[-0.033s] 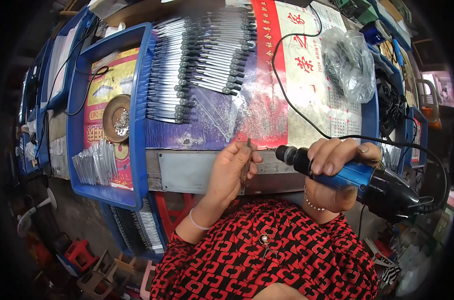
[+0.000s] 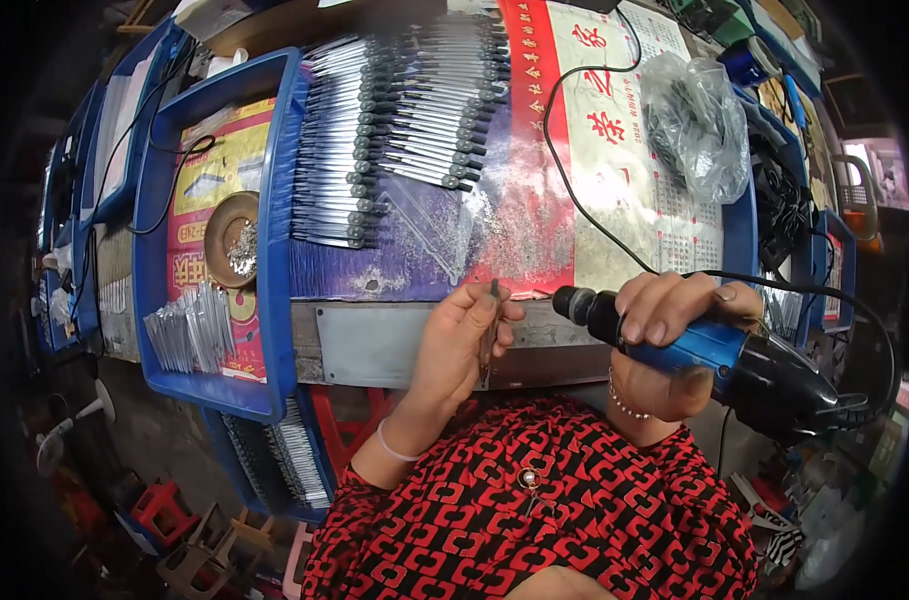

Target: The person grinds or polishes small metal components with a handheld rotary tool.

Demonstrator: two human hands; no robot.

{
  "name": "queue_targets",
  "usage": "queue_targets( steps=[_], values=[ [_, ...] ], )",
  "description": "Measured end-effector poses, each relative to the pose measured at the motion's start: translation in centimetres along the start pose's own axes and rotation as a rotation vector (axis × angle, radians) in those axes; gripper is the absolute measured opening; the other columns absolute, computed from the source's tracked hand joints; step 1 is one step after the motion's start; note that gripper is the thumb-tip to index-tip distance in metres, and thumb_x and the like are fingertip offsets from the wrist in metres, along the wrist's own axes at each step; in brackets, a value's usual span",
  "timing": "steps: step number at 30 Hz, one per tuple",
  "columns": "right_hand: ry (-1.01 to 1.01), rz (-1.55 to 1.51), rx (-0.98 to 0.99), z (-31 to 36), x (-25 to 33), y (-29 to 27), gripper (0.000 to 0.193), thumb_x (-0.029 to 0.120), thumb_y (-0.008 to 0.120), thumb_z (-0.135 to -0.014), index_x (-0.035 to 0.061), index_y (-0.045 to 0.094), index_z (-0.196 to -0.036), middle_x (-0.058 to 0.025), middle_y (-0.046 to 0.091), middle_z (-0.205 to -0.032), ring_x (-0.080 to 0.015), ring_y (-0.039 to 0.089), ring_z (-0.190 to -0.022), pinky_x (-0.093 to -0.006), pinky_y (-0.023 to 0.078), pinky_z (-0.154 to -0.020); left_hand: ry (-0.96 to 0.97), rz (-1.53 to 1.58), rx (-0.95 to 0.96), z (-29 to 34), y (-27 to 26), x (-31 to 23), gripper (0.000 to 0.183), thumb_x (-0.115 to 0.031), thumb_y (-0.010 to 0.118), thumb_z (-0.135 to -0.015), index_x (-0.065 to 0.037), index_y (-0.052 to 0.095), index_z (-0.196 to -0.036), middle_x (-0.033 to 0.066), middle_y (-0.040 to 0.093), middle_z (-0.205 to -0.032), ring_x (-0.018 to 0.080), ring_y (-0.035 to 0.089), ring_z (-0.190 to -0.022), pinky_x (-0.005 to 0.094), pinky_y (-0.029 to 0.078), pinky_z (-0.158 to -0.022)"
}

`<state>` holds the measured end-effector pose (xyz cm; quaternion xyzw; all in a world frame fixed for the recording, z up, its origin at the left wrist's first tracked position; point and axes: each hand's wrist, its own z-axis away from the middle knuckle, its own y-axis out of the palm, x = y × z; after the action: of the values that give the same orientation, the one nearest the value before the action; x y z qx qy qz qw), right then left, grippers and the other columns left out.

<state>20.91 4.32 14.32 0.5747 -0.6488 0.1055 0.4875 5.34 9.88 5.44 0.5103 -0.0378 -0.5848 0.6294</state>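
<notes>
My left hand (image 2: 453, 340) is closed in front of the table's near edge. Pinched in its fingers is a thin dark metallic rod (image 2: 487, 352), held nearly upright, its middle partly hidden by them. In my right hand (image 2: 675, 305) is a blue and black corded electric screwdriver (image 2: 715, 348). Its black nose points left toward the left hand, with a gap between it and the rod. Beyond the hands, on the table, lie two rows of slim silver tools with dark ends, a left row (image 2: 335, 170) and a right row (image 2: 440, 130).
At left a blue tray (image 2: 280, 250) holds a round brown dish (image 2: 218, 240) of small shiny parts and a stack of silver pieces (image 2: 190, 330). A black cord (image 2: 575, 195) crosses the printed paper (image 2: 540, 230) to the screwdriver. A clear plastic bag (image 2: 700, 130) lies at right.
</notes>
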Motion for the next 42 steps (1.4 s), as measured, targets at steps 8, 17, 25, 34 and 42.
queue_targets(
  steps=[8,17,25,34,42],
  values=[
    [0.008,0.046,-0.029,0.1,-1.0,-0.8,0.053,0.027,0.072,-0.077,0.0101,0.037,-0.113,-0.0075,0.051,-0.076,-0.0208,0.054,-0.067,-0.0381,0.045,-0.069,-0.062,0.160,0.194,0.9,-1.4,0.0,0.021,-0.024,0.056,-0.089,-0.004,0.056,-0.094,0.0095,0.062,-0.081,0.0109,0.052,-0.054,0.0197,0.041,-0.048],
    [-0.103,0.127,-0.097,0.2,-0.8,-0.1,0.052,0.035,0.067,-0.079,0.0101,0.038,-0.115,-0.0054,0.050,-0.071,-0.0181,0.052,-0.059,-0.0330,0.042,-0.058,-0.150,0.140,0.180,0.9,-0.4,-0.5,0.034,-0.033,0.053,-0.090,-0.002,0.057,-0.103,0.0045,0.060,-0.076,0.0061,0.043,-0.048,0.0177,0.031,-0.044],
    [-0.101,0.135,-0.090,0.7,0.1,0.1,0.054,0.034,0.066,-0.079,0.0085,0.039,-0.119,-0.0056,0.048,-0.070,-0.0182,0.052,-0.058,-0.0323,0.042,-0.058,-0.173,0.277,0.259,1.1,-0.9,0.1,0.028,-0.034,0.054,-0.089,-0.007,0.055,-0.096,0.0001,0.053,-0.077,0.0073,0.046,-0.059,0.0190,0.034,-0.049],
    [-0.015,0.133,-0.063,1.0,0.2,1.1,0.056,0.037,0.069,-0.078,0.0094,0.036,-0.113,-0.0056,0.050,-0.070,-0.0186,0.053,-0.059,-0.0336,0.044,-0.059,-0.160,0.446,0.328,1.5,-2.8,0.1,0.037,-0.039,0.059,-0.084,-0.005,0.055,-0.098,0.0029,0.057,-0.068,0.0044,0.038,-0.042,0.0197,0.030,-0.040],
    [-0.016,0.140,-0.023,1.3,0.6,0.2,0.056,0.037,0.069,-0.078,0.0100,0.035,-0.113,-0.0062,0.052,-0.072,-0.0192,0.055,-0.060,-0.0351,0.046,-0.063,-0.110,0.521,0.354,1.3,-2.0,-0.2,0.032,-0.037,0.061,-0.084,-0.007,0.051,-0.087,0.0033,0.054,-0.064,0.0061,0.040,-0.041,0.0179,0.030,-0.039]
  ],
)
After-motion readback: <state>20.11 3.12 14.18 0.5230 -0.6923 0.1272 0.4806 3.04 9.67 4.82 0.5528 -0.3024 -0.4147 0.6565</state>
